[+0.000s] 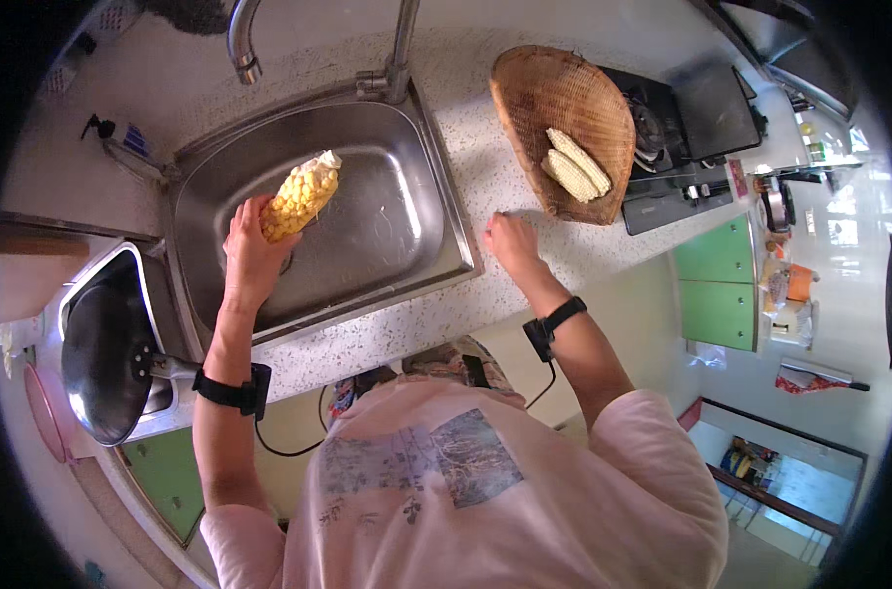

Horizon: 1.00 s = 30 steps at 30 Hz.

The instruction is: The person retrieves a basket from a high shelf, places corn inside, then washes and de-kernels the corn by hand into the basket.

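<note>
An ear of yellow corn (303, 195) is gripped in my left hand (256, 247), held over the stainless steel sink (365, 228), its pale end pointing up and to the right. My right hand (512, 239) hangs over the speckled countertop (466, 136) just right of the sink's rim, its fingers curled in; nothing shows in it, but the inside of the hand is hidden. Beyond it lies a woven bamboo basket (563, 88) with several pale, kernel-less corn cobs (574, 173) in its lower part.
A chrome faucet (398, 73) rises behind the sink, its spout (247, 66) hanging over the back edge. Left of the sink, a black frying pan (103, 361) rests on a second basin, its handle reaching towards my left forearm. A gas stove (655, 129) stands right of the basket.
</note>
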Each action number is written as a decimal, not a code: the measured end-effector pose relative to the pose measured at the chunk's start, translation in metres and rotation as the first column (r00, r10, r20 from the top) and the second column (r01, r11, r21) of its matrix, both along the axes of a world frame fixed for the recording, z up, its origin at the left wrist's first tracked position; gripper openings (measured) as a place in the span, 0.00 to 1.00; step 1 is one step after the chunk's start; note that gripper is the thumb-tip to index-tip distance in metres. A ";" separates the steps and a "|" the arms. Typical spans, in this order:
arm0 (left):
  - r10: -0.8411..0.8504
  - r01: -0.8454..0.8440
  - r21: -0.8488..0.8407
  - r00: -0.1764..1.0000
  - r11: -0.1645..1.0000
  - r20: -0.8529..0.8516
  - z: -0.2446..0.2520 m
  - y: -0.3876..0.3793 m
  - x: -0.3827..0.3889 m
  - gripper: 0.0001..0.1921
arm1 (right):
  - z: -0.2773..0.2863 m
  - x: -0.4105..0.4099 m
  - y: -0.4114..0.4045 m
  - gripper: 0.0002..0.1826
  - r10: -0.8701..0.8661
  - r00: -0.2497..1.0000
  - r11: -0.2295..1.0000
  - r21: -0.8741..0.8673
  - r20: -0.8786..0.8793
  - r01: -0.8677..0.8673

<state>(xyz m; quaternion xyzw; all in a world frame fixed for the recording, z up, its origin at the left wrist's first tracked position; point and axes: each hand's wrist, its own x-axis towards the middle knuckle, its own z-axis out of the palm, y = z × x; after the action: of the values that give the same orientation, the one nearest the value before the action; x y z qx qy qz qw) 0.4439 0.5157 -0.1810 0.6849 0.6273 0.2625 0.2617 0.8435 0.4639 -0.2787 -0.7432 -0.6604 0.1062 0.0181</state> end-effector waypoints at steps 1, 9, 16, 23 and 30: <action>-0.017 0.017 0.004 1.000 1.000 -0.023 0.002 -0.002 -0.001 0.29 | -0.002 0.004 0.006 0.12 0.029 1.000 0.999 -0.020 0.007 -0.029; -0.074 0.075 0.033 0.997 0.997 -0.038 0.005 -0.005 -0.029 0.29 | 0.091 -0.040 0.059 0.10 -0.019 0.608 0.978 -0.142 -0.794 -0.155; -0.018 0.018 -0.014 1.000 1.000 0.016 0.006 -0.006 -0.026 0.30 | 0.043 -0.020 0.065 0.25 0.210 0.962 0.942 -0.229 -0.175 -0.247; 0.018 -0.019 -0.035 1.000 0.999 -0.024 0.009 -0.013 -0.031 0.30 | 0.011 -0.016 0.070 0.21 0.082 0.994 0.913 -0.393 -0.075 -0.105; 0.059 -0.059 -0.028 0.998 0.998 -0.016 0.004 -0.018 -0.036 0.29 | 0.074 -0.062 0.103 0.18 0.036 0.784 0.841 -0.405 -0.620 -0.359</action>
<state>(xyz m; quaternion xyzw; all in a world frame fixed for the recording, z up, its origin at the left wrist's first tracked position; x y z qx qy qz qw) 0.4076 0.4978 -0.1772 0.6643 0.6529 0.2559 0.2588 0.7817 0.5673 -0.2051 -0.5745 -0.6471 0.5010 0.0161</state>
